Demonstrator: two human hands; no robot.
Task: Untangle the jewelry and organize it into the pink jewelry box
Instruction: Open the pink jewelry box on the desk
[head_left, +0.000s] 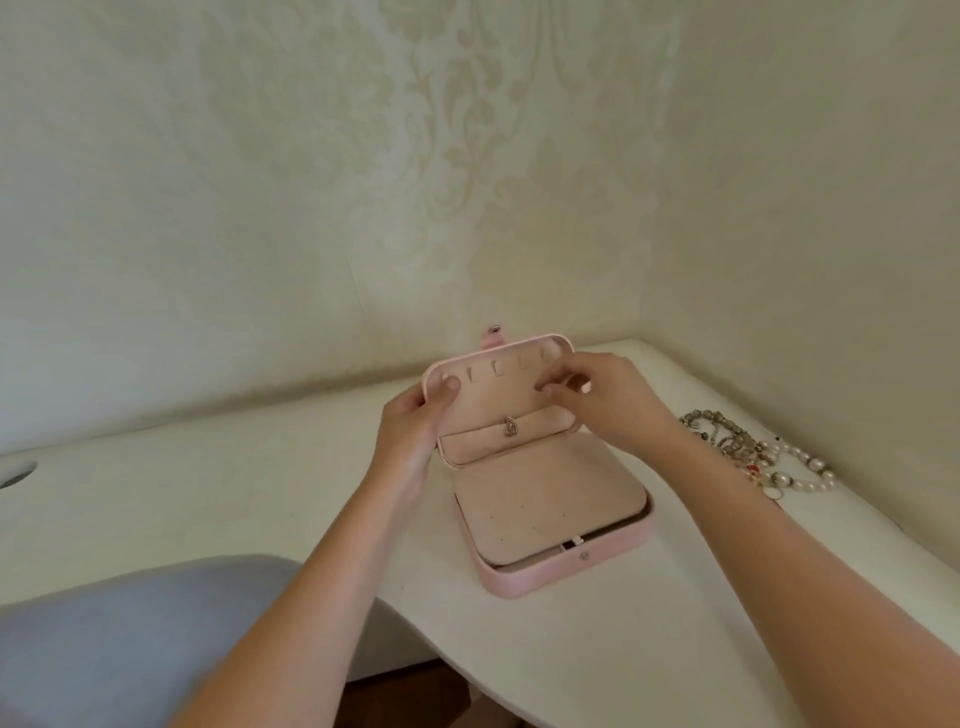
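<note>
A home room: damask-patterned wallpaper (467, 156) fills the upper frame, above a curved white table (597, 649) in a corner.

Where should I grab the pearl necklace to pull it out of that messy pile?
Probably pinch the pearl necklace at its outer loop, coming from the right. That curve lies free on the table, while its other end is tangled with the grey beads.

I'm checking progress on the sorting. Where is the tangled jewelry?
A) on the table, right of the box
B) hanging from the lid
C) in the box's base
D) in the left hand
A: the tangled jewelry lies on the table to the right of the pink jewelry box.
</note>
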